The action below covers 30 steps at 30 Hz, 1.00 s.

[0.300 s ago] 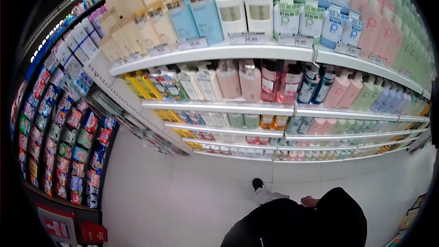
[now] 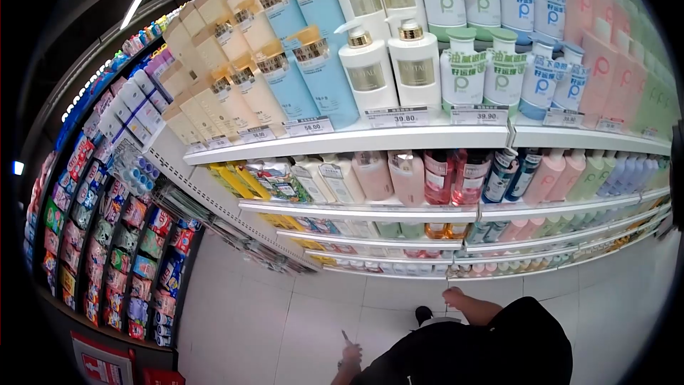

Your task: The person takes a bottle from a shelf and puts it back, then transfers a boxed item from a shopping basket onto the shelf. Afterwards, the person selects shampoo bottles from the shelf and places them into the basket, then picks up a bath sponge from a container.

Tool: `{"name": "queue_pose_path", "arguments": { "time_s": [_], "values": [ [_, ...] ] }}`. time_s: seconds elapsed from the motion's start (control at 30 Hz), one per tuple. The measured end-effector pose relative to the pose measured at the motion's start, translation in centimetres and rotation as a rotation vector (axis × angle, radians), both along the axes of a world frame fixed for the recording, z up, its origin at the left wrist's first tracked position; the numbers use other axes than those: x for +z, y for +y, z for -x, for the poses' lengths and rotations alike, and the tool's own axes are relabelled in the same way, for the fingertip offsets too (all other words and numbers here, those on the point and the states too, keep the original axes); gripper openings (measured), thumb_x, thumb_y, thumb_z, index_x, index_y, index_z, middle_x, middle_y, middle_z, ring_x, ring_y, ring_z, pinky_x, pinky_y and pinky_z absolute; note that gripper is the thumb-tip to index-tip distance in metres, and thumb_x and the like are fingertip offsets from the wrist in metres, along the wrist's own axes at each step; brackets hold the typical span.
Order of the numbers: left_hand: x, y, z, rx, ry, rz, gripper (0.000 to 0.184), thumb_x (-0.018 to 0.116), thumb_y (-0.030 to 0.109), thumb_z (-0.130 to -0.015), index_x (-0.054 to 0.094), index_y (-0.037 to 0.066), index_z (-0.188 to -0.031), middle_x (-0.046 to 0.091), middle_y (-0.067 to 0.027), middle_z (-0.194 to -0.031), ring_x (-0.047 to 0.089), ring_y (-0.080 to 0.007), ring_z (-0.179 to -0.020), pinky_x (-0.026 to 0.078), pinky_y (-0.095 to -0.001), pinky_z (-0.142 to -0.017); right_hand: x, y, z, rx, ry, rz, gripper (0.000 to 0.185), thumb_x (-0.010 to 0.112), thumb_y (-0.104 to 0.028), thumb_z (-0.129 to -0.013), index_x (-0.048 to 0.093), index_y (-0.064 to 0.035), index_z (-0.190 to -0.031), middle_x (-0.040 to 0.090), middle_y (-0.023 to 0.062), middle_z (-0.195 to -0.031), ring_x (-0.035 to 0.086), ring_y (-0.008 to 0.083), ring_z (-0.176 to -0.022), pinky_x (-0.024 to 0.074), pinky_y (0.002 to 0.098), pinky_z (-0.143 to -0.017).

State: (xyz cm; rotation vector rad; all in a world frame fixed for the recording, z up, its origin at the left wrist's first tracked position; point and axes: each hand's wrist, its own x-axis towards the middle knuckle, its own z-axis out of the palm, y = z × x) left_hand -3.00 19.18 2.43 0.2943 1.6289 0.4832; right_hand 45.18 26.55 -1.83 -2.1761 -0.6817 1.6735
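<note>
My left hand (image 2: 349, 355) is low in the view, its fingers closed round a thin, flat object (image 2: 345, 336) seen nearly edge-on; its kind is not clear. My right hand (image 2: 452, 297) reaches forward from a black sleeve, above the floor and short of the lowest shelf. Its fingers are curled in, and nothing shows in them. Neither hand touches the shelves. Ahead stand white pump bottles (image 2: 415, 64) with gold collars, light blue bottles (image 2: 322, 80) and white-and-green bottles (image 2: 463, 71) on the top shelf.
White shelving (image 2: 356, 144) with several tiers of bottles, pink, red, dark blue and green, runs across the front. On the left stands a dark rack (image 2: 107, 264) of coloured packets. Pale tiled floor (image 2: 249, 314) lies below, with my shoe (image 2: 423, 314) on it.
My left hand with the thin object has come into view at the bottom. My right hand has swung forward from beside my body. The shelves now appear lower and closer.
</note>
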Motion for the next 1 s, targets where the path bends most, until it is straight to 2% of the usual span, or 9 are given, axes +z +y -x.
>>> {"name": "queue_pose_path", "arguments": {
  "time_s": [0.27, 0.37, 0.5, 0.57, 0.67, 0.77, 0.9, 0.97, 1.0],
  "values": [
    [3.1, 10.9, -1.0, -0.218, 0.470, -0.218, 0.072, 0.025, 0.053, -0.100, 0.067, -0.006, -0.097, 0.069, -0.0176, -0.087, 0.068, -0.0259, -0.077, 0.051, -0.0355, -0.073, 5.6, 6.1, 5.3, -0.075, 0.148, -0.165, 0.016, 0.059, -0.024, -0.083, 0.060, -0.0117, -0.092, 0.062, 0.0011, -0.081, 0.063, 0.0150, -0.071, 0.0497, 0.0319, -0.054],
    [-2.2, 9.7, 3.4, -0.346, 0.441, -0.117, 0.067, 0.029, 0.058, -0.096, 0.066, 0.002, -0.091, 0.067, -0.0124, -0.074, 0.054, -0.0203, -0.051, 0.042, -0.0358, -0.047, 3.7, 2.0, 3.5, -0.117, 0.147, -0.035, 0.013, 0.061, -0.022, -0.082, 0.059, -0.0122, -0.090, 0.061, 0.0003, -0.081, 0.062, 0.0145, -0.072, 0.0492, 0.0307, -0.055],
    [-0.8, 8.1, 7.5, -0.657, 0.648, 0.059, 0.066, 0.026, 0.052, -0.096, 0.067, 0.000, -0.102, 0.067, -0.0192, -0.100, 0.063, -0.0329, -0.088, 0.048, -0.0427, -0.079, -2.1, -8.4, -1.7, 1.059, -0.244, -0.102, 0.015, 0.046, -0.014, -0.089, 0.061, -0.0147, -0.091, 0.060, 0.0003, -0.081, 0.062, 0.0185, -0.073, 0.0458, 0.0371, -0.049],
    [0.2, 8.0, 11.2, -0.928, 0.671, 0.098, 0.058, 0.028, 0.045, -0.096, 0.064, 0.002, -0.113, 0.063, -0.0197, -0.120, 0.059, -0.0366, -0.113, 0.046, -0.0443, -0.095, -1.8, -13.0, -2.9, 0.812, -0.155, 0.083, 0.013, 0.046, -0.018, -0.089, 0.058, -0.0146, -0.090, 0.059, 0.0001, -0.082, 0.060, 0.0191, -0.073, 0.0436, 0.0380, -0.051],
    [0.8, 9.3, 17.9, -1.123, 0.546, 0.154, 0.052, 0.033, 0.045, -0.095, 0.063, 0.007, -0.115, 0.062, -0.0164, -0.120, 0.059, -0.0345, -0.114, 0.048, -0.0447, -0.094, -1.2, -16.1, -1.1, -0.514, 0.208, 0.355, 0.014, 0.045, -0.025, -0.089, 0.053, -0.0146, -0.087, 0.057, -0.0002, -0.083, 0.056, 0.0200, -0.073, 0.0402, 0.0392, -0.054],
    [1.3, 13.0, 23.1, -1.261, 0.593, 0.153, 0.047, 0.038, 0.044, -0.094, 0.062, 0.012, -0.118, 0.062, -0.0132, -0.121, 0.058, -0.0325, -0.114, 0.049, -0.0451, -0.092, -2.0, -14.8, 3.8, -0.869, 0.272, 0.253, 0.019, 0.045, -0.032, -0.088, 0.049, -0.0145, -0.085, 0.055, -0.0005, -0.084, 0.053, 0.0209, -0.073, 0.0369, 0.0405, -0.057],
    [1.7, 19.4, 27.5, -1.719, 0.678, 0.044, 0.038, 0.047, 0.043, -0.092, 0.062, 0.020, -0.118, 0.060, -0.0066, -0.122, 0.057, -0.0282, -0.115, 0.051, -0.0452, -0.087, -5.1, -5.0, 12.6, -0.782, 0.313, 0.170, 0.008, 0.051, -0.021, -0.089, 0.055, -0.0143, -0.088, 0.060, 0.0033, -0.077, 0.056, 0.0227, -0.062, 0.0371, 0.0369, -0.049],
    [-1.9, 22.6, 30.8, -2.076, 0.690, -0.072, 0.028, 0.055, 0.040, -0.090, 0.064, 0.026, -0.113, 0.057, -0.0001, -0.122, 0.057, -0.0236, -0.114, 0.054, -0.0445, -0.082, -13.0, 0.2, 16.2, 0.364, -0.111, -0.033, 0.014, 0.047, -0.021, -0.090, 0.058, -0.0159, -0.084, 0.056, 0.0012, -0.073, 0.053, 0.0192, -0.058, 0.0395, 0.0358, -0.046],
    [-3.8, 24.0, 32.2, -2.257, 0.693, -0.138, 0.023, 0.060, 0.038, -0.089, 0.065, 0.029, -0.110, 0.056, 0.0032, -0.122, 0.057, -0.0214, -0.113, 0.056, -0.0441, -0.079, -7.1, 3.4, 20.5, -0.012, 0.051, -0.074, 0.011, 0.054, -0.021, -0.089, 0.060, -0.0119, -0.090, 0.058, 0.0034, -0.076, 0.056, 0.0185, -0.061, 0.0434, 0.0352, -0.048]
  ]
}}
